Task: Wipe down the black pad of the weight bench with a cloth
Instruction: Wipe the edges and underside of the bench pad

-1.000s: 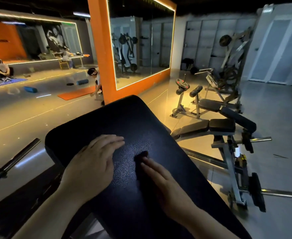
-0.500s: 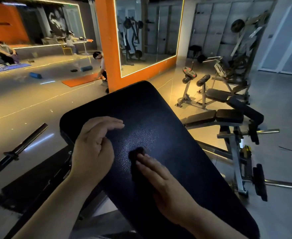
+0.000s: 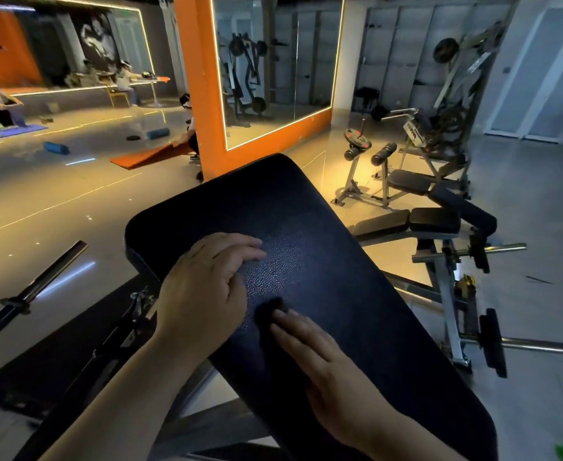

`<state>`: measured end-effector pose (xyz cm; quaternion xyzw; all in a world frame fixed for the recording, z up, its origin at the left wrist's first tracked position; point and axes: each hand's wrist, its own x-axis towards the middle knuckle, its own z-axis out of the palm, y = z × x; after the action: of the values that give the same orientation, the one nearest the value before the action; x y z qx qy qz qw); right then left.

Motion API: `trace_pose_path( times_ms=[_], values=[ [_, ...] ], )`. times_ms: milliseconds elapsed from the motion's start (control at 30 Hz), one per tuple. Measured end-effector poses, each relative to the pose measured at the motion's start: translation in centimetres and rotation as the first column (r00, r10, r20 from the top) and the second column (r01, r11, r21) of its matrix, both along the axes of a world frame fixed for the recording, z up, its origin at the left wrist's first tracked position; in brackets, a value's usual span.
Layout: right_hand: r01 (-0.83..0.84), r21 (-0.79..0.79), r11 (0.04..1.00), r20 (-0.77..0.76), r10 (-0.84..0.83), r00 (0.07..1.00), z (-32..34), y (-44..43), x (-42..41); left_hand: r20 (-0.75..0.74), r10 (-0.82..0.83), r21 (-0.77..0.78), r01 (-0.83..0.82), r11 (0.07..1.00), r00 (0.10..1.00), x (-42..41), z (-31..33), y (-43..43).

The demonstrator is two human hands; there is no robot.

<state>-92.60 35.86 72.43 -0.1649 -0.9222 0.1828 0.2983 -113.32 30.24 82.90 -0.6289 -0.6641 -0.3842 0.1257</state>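
The black pad (image 3: 323, 254) of the weight bench slopes across the middle of the view, its rounded far end toward the orange mirror frame (image 3: 200, 94) and its near end running off the bottom right. The right hand (image 3: 323, 361) lies flat on the near half of the pad with its fingers (image 3: 290, 327) straight and close together. They press down on the cloth (image 3: 268, 309), a small dark wad that shows only as a blacker patch just past the fingertips (against the black upholstery its edges are hard to make out). The left hand (image 3: 203, 294) rests on the pad's left side, just beside the cloth. Its fingers are half bent with the tips touching the pebbled surface, and it holds nothing that I can see, so it looks to be steadying the bench. I judge the wiping to be under way, with the cloth working the middle of the pad. The far end and the right edge lie well apart from the cloth and would need passes of their own. The next move calls for even downward pressure through flat fingers so the wad slides rather than bunches or slips out, and for sweeping toward the far end without running into the left hand. A barbell (image 3: 40, 281) lies on the floor at left, and a second bench (image 3: 406, 224) stands at right.
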Motion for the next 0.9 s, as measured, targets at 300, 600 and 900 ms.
trace_pose_path(
  times_ms=[300, 600, 900],
  values=[
    [0.355, -0.216, 0.909, -0.028, -0.37, 0.929, 2.0, -3.0, -4.5, -0.003, -0.072, -0.061, 0.071, 0.996, 0.997, 0.7, -1.2, -0.3],
    [0.642, -0.556, 0.528, 0.054, -0.748, 0.661, -8.8, -10.0, 7.1, -0.303, -0.278, -0.268, 0.198, 0.943, 0.911, 0.4, -2.7, -0.4],
    [0.489, -0.47, 0.735, 0.039, -0.536, 0.843, -6.6, -12.4, 4.3, -0.333, -0.458, -0.41, 0.311, 0.858, 0.825, 3.1, -5.0, -0.6]
  ],
)
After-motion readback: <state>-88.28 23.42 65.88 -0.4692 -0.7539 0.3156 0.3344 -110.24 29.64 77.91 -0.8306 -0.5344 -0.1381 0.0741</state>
